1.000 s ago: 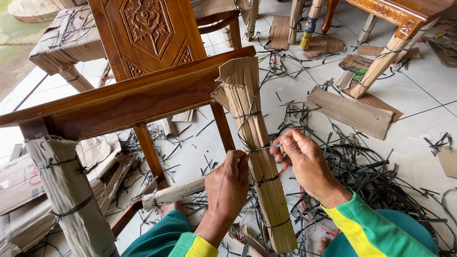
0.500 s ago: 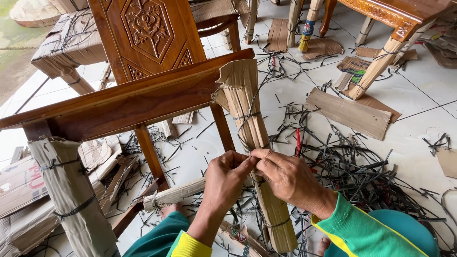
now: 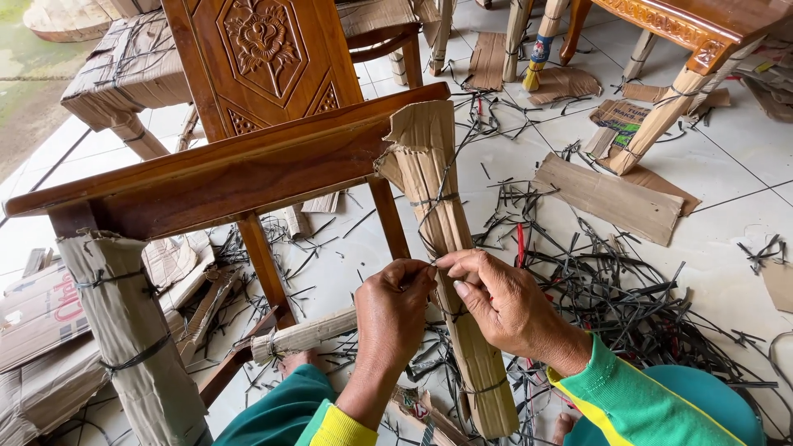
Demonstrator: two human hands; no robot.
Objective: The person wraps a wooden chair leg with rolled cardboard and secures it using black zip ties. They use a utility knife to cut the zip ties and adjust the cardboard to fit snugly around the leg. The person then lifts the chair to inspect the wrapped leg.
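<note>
A wooden chair frame (image 3: 248, 169) stands in front of me with its front leg wrapped in brown cardboard (image 3: 442, 215). Thin black straps (image 3: 435, 200) bind the cardboard at several heights. My left hand (image 3: 392, 310) and my right hand (image 3: 500, 301) meet at the middle of that wrapped leg, fingertips pinched together on a black strap there. The left front leg (image 3: 124, 330) is also wrapped in cardboard and tied with black straps. Green sleeves with yellow trim cover both my forearms.
Cut black strap pieces (image 3: 628, 289) litter the white tiled floor to the right. A flat cardboard strip (image 3: 607, 198) lies beyond them. More wrapped furniture legs (image 3: 661, 116) stand at the back right, flattened cardboard (image 3: 41, 314) lies at the left, and a teal stool (image 3: 702, 396) is beside my right arm.
My right hand has moved left from the leg's right side to meet my left hand, and both now pinch the strap at the same spot on the wrapped leg.
</note>
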